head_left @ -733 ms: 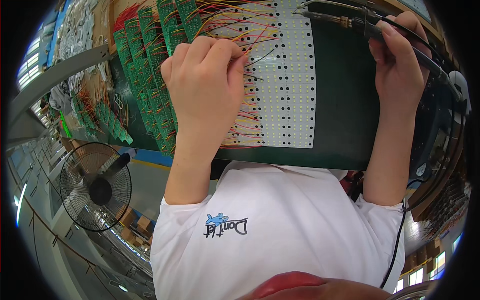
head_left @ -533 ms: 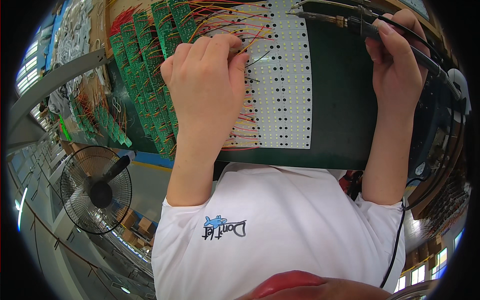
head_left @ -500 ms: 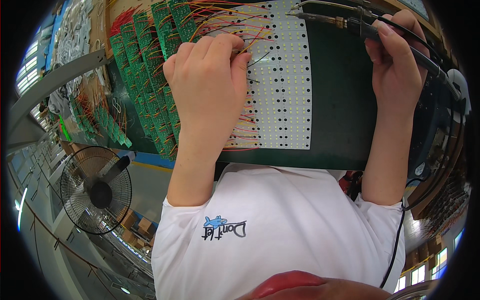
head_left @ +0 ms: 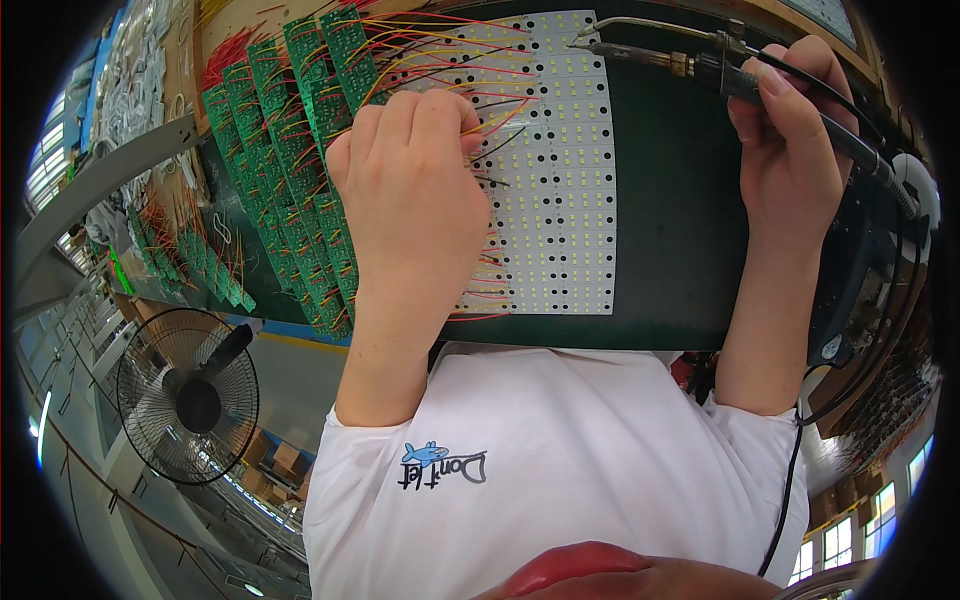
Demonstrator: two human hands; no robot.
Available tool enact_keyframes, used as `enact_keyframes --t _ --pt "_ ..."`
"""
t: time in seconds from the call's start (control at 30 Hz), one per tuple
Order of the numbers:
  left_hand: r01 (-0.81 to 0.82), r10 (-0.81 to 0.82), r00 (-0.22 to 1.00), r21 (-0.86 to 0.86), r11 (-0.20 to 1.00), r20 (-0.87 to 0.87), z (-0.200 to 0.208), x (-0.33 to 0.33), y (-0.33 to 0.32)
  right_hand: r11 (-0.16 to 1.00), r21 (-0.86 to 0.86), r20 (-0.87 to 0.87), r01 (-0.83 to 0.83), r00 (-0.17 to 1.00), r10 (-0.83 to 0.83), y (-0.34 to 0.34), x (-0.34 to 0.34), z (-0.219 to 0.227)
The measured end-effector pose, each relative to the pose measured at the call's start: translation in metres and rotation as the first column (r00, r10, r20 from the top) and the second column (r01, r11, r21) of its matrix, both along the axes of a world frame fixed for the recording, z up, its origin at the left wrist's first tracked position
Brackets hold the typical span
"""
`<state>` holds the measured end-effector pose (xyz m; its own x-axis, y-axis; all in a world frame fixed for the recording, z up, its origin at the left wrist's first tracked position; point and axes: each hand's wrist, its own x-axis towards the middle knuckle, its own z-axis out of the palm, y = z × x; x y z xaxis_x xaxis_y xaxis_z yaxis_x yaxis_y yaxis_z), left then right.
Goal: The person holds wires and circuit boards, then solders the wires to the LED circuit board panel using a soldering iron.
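Note:
My left hand (head_left: 415, 190) is closed over the left part of a white LED board panel (head_left: 585, 225), its knuckles upward. Thin coloured wires (head_left: 505, 122) come out by its fingertips, and it appears to pinch them; the thumb is mostly hidden. My right hand (head_left: 795, 145) grips a soldering iron (head_left: 735, 82) like a pen, with a thin metal feed tube (head_left: 665, 27) running alongside. The iron's tip hovers at or just above the panel's upper right part; contact cannot be made out. Several green circuit boards (head_left: 310, 90) lie in slanting rows left of my left hand, wired toward the panel.
The panel lies on a dark green work surface (head_left: 670, 200). More small green boards (head_left: 215, 270) and a grey curved arm (head_left: 110, 170) are at the left. A black fan (head_left: 190, 395) stands lower left. Cables (head_left: 905, 270) hang at the right.
The whole scene sits slightly lower in the picture. My left thumb, visible before, is now mostly tucked out of sight. The soldering iron stays in my right hand near the panel's upper right.

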<state>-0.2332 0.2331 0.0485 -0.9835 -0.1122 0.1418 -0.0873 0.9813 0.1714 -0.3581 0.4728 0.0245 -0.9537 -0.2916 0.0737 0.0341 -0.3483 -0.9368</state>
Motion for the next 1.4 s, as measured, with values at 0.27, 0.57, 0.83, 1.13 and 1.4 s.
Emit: enact_keyframes --t 0.27,0.57,0.83,1.13,1.4 --pt "0.167 -0.163 0.986 0.213 0.963 -0.036 0.006 -0.004 -0.019 0.994 0.071 -0.055 -0.088 0.994 0.092 -0.005 -0.001 0.004" --pt "0.286 -0.304 0.949 0.180 0.941 0.083 0.015 -0.025 -0.030 0.978 0.136 -0.110 -0.156 0.979 0.171 -0.006 0.000 0.001" --pt "0.344 -0.367 0.918 0.162 0.925 0.147 0.011 -0.032 -0.034 0.976 0.152 -0.141 -0.155 0.974 0.177 -0.007 -0.001 -0.003" --pt "0.355 -0.386 0.910 0.195 0.914 0.152 0.010 -0.033 -0.037 0.966 0.199 -0.201 -0.164 0.958 0.204 -0.009 -0.001 -0.006" --pt "0.343 -0.373 0.913 0.184 0.921 0.167 0.011 -0.034 -0.034 0.958 0.255 -0.189 -0.131 0.965 0.182 -0.013 0.003 -0.003"
